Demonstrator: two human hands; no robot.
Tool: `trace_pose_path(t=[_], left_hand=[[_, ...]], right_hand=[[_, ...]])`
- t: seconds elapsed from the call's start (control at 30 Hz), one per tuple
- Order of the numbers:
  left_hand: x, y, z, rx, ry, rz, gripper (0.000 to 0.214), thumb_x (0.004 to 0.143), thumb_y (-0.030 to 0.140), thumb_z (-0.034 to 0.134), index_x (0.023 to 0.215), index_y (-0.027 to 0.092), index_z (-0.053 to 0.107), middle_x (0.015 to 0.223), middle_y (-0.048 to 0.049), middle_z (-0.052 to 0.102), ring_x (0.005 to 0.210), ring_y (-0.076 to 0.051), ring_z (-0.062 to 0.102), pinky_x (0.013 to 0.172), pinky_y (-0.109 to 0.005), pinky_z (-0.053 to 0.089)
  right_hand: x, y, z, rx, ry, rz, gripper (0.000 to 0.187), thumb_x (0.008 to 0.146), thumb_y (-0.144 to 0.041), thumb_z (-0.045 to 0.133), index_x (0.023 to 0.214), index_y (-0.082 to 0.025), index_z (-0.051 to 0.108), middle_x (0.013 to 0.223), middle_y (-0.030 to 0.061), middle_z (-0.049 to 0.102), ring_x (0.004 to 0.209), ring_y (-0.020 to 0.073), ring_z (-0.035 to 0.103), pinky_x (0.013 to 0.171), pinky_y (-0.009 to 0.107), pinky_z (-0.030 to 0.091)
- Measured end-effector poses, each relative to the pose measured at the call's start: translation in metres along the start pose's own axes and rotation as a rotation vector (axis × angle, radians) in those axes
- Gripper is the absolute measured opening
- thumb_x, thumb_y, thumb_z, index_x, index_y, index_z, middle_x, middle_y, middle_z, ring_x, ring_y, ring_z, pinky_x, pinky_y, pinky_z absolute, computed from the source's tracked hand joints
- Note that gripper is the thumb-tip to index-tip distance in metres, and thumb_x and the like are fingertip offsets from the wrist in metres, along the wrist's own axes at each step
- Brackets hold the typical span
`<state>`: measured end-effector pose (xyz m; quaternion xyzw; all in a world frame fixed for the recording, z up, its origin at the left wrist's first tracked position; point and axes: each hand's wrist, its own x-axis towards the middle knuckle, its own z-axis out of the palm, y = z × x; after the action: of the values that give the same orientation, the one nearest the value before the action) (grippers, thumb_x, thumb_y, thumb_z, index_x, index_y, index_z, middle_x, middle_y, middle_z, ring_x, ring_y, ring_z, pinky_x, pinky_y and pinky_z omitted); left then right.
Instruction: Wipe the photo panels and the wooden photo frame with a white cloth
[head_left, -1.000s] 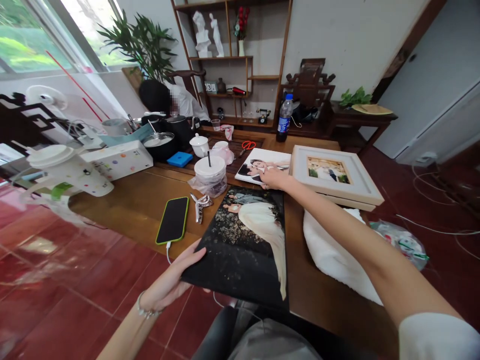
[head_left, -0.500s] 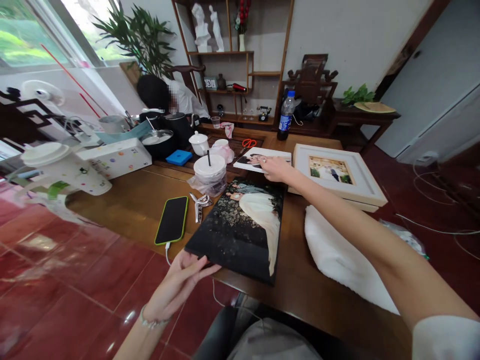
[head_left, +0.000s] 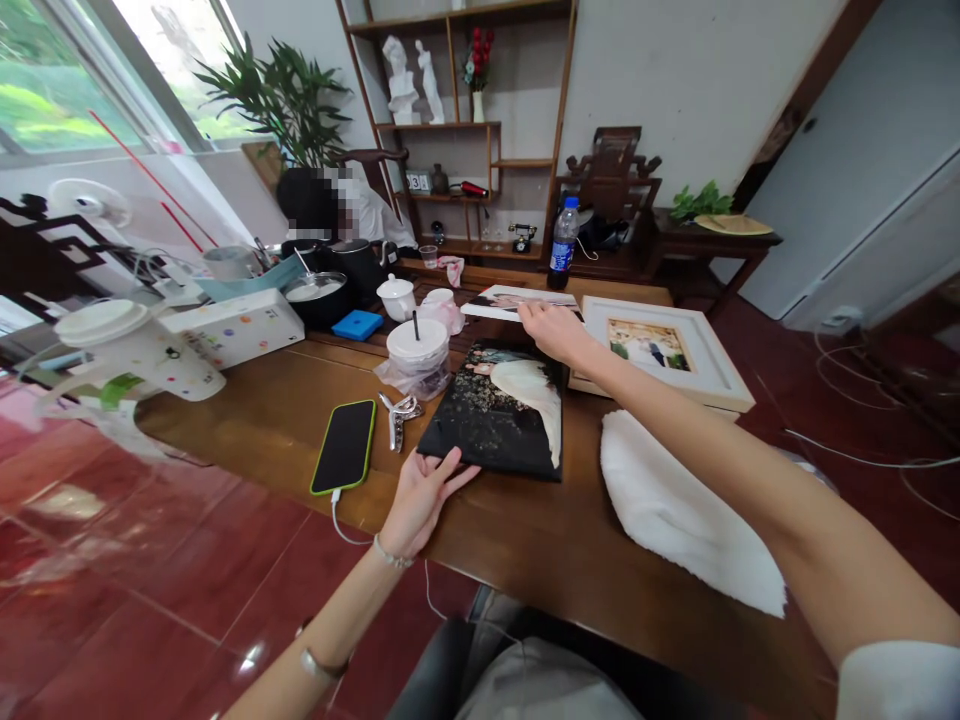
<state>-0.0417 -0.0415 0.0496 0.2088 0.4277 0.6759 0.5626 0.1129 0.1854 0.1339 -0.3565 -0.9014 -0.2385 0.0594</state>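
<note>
My left hand [head_left: 420,495] grips the near left corner of a dark photo panel [head_left: 487,410], thumb on top and fingers beneath. The panel shows a figure in a long white dress against a black background. My right hand [head_left: 553,330] has its fingers closed on the near edge of a white-edged photo panel [head_left: 501,302], whose near edge looks raised. The fingers partly cover its picture. To its right lies a pale framed wedding photo [head_left: 716,372] on top of another frame. Under my right forearm rests a folded white cloth [head_left: 667,520].
Left of the dark panel are a phone [head_left: 343,447] on a cable, a silver clip-like tool [head_left: 397,418] and a lidded cup [head_left: 417,350]. A bottle [head_left: 564,243] stands behind the panels. A person [head_left: 311,205] leans at the table's far left.
My left hand has moved forward and right, pushing the dark panel farther from the table's near edge. My right hand has lifted the near edge of the white-edged panel.
</note>
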Motion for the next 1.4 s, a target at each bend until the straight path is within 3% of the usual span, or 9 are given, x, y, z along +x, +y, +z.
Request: trace_pose_path(t=[0.17, 0.37, 0.63, 0.9, 1.13, 1.27, 1.4], left_hand=[[0.037, -0.013, 0.009, -0.029, 0.003, 0.026, 0.025, 0.067, 0.012, 0.071, 0.067, 0.014, 0.047, 0.052, 0.0096, 0.045, 0.059, -0.005, 0.056, 0.088, -0.04, 0.052], [0.083, -0.029, 0.032, -0.091, 0.094, 0.025, 0.028, 0.072, 0.005, 0.065, 0.06, 0.014, 0.041, 0.043, 0.0126, 0.032, 0.044, -0.001, 0.045, 0.086, -0.037, 0.053], [0.137, -0.034, 0.058, -0.074, 0.196, -0.074, 0.021, 0.078, -0.005, 0.053, 0.073, 0.013, 0.043, 0.055, 0.0064, 0.049, 0.056, -0.005, 0.057, 0.085, -0.036, 0.053], [0.156, -0.041, 0.068, -0.053, 0.189, -0.063, 0.018, 0.077, -0.003, 0.056, 0.078, 0.012, 0.046, 0.059, 0.0043, 0.051, 0.058, -0.006, 0.058, 0.079, -0.034, 0.055], [0.16, -0.035, 0.057, -0.073, 0.033, -0.126, 0.007, 0.083, 0.006, 0.046, 0.082, 0.011, 0.051, 0.071, -0.0052, 0.059, 0.075, -0.015, 0.064, 0.082, -0.038, 0.053], [0.163, -0.032, 0.052, -0.147, -0.037, -0.159, 0.019, 0.089, 0.028, 0.041, 0.092, 0.012, 0.051, 0.086, -0.0122, 0.059, 0.089, -0.022, 0.064, 0.079, -0.04, 0.053], [0.165, -0.035, 0.056, -0.087, -0.032, -0.125, 0.02, 0.085, 0.029, 0.051, 0.097, 0.013, 0.049, 0.1, -0.0149, 0.058, 0.097, -0.025, 0.061, 0.081, -0.038, 0.052]], right_hand=[[-0.001, -0.005, -0.005, -0.027, 0.01, 0.006, 0.036, 0.086, -0.003, 0.022, 0.116, -0.003, 0.042, 0.11, 0.0238, 0.055, 0.094, 0.0292, 0.055, 0.066, 0.034, 0.044], [-0.007, -0.016, -0.001, -0.062, 0.043, -0.042, 0.036, 0.087, -0.004, 0.021, 0.115, -0.001, 0.043, 0.115, 0.0269, 0.051, 0.102, 0.0301, 0.051, 0.073, 0.037, 0.044], [-0.025, -0.028, 0.024, -0.072, 0.109, -0.125, 0.039, 0.088, -0.004, 0.021, 0.12, 0.001, 0.042, 0.122, 0.0276, 0.047, 0.11, 0.0303, 0.046, 0.082, 0.042, 0.041], [-0.034, -0.048, 0.05, -0.012, 0.112, -0.044, 0.04, 0.088, -0.007, 0.021, 0.121, 0.0, 0.043, 0.124, 0.0284, 0.046, 0.111, 0.0324, 0.045, 0.084, 0.046, 0.039], [-0.033, -0.053, 0.067, 0.061, 0.095, 0.109, 0.041, 0.087, -0.006, 0.024, 0.124, -0.001, 0.041, 0.127, 0.0286, 0.044, 0.116, 0.0335, 0.041, 0.09, 0.052, 0.034], [-0.034, -0.051, 0.067, 0.153, 0.043, 0.13, 0.042, 0.086, -0.004, 0.028, 0.125, 0.003, 0.039, 0.131, 0.0306, 0.039, 0.121, 0.0347, 0.036, 0.093, 0.054, 0.031], [-0.033, -0.047, 0.059, 0.353, -0.066, 0.11, 0.049, 0.08, -0.002, 0.037, 0.129, 0.005, 0.034, 0.134, 0.0315, 0.033, 0.125, 0.0363, 0.03, 0.096, 0.055, 0.027]])
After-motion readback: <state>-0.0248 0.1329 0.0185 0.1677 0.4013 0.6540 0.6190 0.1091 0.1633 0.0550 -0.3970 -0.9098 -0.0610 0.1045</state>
